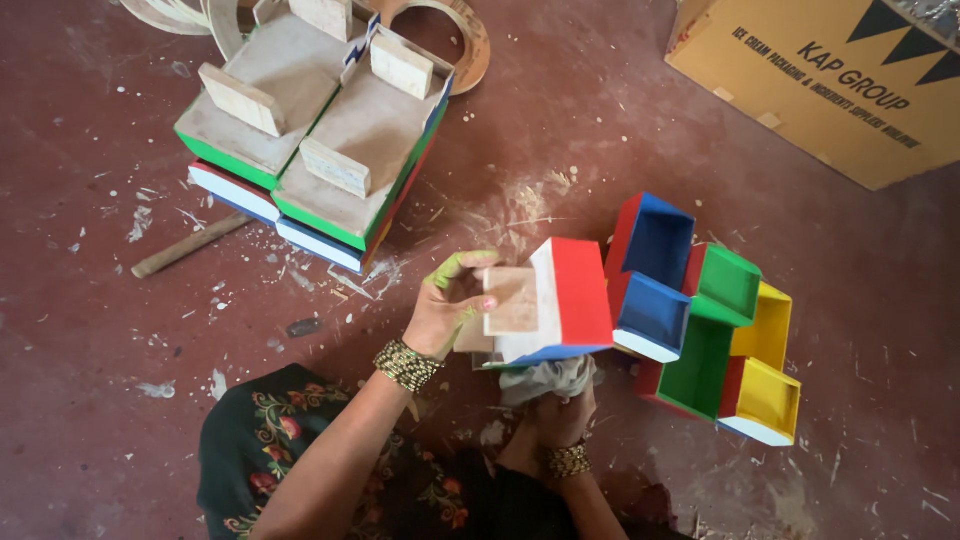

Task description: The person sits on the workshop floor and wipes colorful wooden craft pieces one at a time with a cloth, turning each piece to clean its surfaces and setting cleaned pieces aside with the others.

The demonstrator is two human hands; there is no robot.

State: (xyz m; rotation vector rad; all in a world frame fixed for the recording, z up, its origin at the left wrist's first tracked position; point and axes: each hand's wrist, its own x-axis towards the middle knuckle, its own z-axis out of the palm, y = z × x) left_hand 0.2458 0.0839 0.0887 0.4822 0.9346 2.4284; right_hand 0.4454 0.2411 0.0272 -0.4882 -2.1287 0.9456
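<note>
We grip one painted box (555, 300) by its block with our left hand (450, 305), our right hand (550, 420) clutching a rag (545, 378) beneath it, while finished boxes (715, 320) sit right and a stack (320, 150) waits far left.

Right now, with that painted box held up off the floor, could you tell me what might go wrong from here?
1. The left hand, already smeared with green paint, grips the painted box by its small wooden block; it could mark the white face.
2. The right hand presses a grey cloth under the box; rubbing may smudge the edges if the paint is wet.
3. The cluster of coloured open boxes lies close beside; a slip could knock it.
</note>
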